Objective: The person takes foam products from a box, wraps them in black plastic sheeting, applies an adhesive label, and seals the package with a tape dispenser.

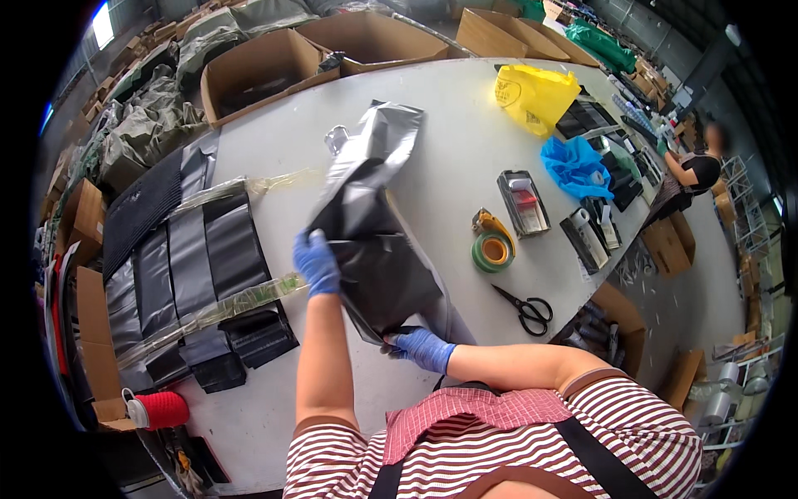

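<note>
Worktop [453, 137]: pale, runs across most of the scene. Open cardboard boxes stand along its far side: one far left [258, 62], one far middle [374, 41], one far right [499, 37]. Left side of the worktop carries a spread of black film pieces [193, 249], laid side by side, with clear strips [249, 295] across them.

Black sheet [386, 279] is mid-worktop, in front of the person, just right of the film pieces. Near part is dark and fairly broad; far part narrows, is twisted, shiny grey and partly blurred.

Both hands wear blue gloves. Left hand [316, 263]: grip closed on the sheet's left edge. Right hand [422, 348]: grip closed on its near corner, fingertips pinching the edge.

Co-worker [706, 170] at far right, beside the worktop, arm out toward the things there. Yellow bag [536, 96] far right on the worktop, crumpled blue bag [573, 162] just nearer. Two black trays right of the sheet: one with a red-and-white roll [509, 208], the other [582, 241] nearer the right edge.

Red spool [160, 409] at near left. Tape cutter [501, 229] with a green roll [490, 252] between sheet and trays. Black scissors [532, 312] nearer, blades pointing left and away.
</note>
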Demonstrator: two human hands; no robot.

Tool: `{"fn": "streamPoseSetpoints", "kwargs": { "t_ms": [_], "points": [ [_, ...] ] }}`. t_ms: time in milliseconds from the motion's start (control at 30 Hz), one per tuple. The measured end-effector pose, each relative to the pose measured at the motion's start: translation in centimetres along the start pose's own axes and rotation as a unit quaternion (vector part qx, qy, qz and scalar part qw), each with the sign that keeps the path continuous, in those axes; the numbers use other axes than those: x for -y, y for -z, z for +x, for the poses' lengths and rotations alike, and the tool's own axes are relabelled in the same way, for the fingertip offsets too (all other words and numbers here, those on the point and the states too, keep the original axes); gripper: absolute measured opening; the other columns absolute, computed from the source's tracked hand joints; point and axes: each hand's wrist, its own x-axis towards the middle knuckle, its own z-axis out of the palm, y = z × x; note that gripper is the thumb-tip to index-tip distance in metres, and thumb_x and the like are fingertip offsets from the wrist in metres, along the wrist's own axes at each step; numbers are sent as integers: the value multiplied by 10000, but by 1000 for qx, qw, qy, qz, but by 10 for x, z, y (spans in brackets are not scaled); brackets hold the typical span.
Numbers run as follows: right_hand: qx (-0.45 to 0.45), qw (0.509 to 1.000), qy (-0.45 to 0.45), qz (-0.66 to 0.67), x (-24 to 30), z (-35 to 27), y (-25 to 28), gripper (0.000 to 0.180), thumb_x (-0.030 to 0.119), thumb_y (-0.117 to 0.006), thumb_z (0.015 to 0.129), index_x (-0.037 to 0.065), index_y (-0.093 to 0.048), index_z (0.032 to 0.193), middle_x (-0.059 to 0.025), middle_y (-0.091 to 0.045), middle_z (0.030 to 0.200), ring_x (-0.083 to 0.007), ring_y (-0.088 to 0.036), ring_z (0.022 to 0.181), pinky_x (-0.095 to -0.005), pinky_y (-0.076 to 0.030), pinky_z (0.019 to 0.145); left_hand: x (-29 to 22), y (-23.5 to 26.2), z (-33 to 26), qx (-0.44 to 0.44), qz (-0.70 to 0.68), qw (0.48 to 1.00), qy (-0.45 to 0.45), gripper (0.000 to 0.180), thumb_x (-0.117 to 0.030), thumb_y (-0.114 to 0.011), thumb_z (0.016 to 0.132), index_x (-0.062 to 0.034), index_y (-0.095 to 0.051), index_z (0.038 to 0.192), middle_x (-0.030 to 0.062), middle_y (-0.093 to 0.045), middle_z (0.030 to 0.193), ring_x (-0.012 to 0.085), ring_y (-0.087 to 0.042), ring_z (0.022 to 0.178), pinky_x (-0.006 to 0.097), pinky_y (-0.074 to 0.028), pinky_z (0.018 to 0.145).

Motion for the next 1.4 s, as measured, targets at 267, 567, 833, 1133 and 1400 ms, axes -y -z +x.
{"fn": "streamPoseSetpoints", "kwargs": {
  "t_ms": [267,567,833,1133,1400],
  "points": [
    [19,983,-176,-45,-31,-13,5,192,197,-680,889,12,-655,936,-108,-689,805,-206,-679,708,-323,-544,622,60,109,-84,-123,293,936,-152,541,-85,-647,826,13,-484,1331,218,-517,1300,369,-443,1268,438,-308,1114],
    [127,903,-135,-387,50,-60,-25,256,292,-627,888,57,-704,954,-92,-705,835,-186,-661,705,-328,-529,642,69,49,-62,264,473,812,-216,689,-454,-628,866,-159,-404,1448,106,-374,1501,300,-301,1406,511,-228,1140],
    [-289,636,187,-690,115,9,36,922,412,-709,802,-3,-243,1481,-264,-585,1215,-389,-553,1175,-401,-454,1000,38,59,-100,428,362,785,-264,299,-360,-634,882,-118,-672,1053,112,-623,968,308,-570,959,407,-471,876],
    [-213,734,117,-634,164,-17,67,1014,408,-763,716,-8,-229,1472,-279,-552,1284,-384,-558,1183,-394,-430,1030,18,84,-126,464,408,749,-237,472,-321,-665,821,-76,-615,1222,149,-593,1242,363,-506,1214,467,-423,1011],
    [-137,711,359,-589,75,-29,49,558,290,-681,788,-20,-561,1237,-271,-601,1198,-389,-582,1106,-434,-454,951,12,77,-117,556,92,822,75,472,-346,-596,929,-35,-554,1282,181,-602,1222,319,-562,1098,329,-452,926]
  ]
}}
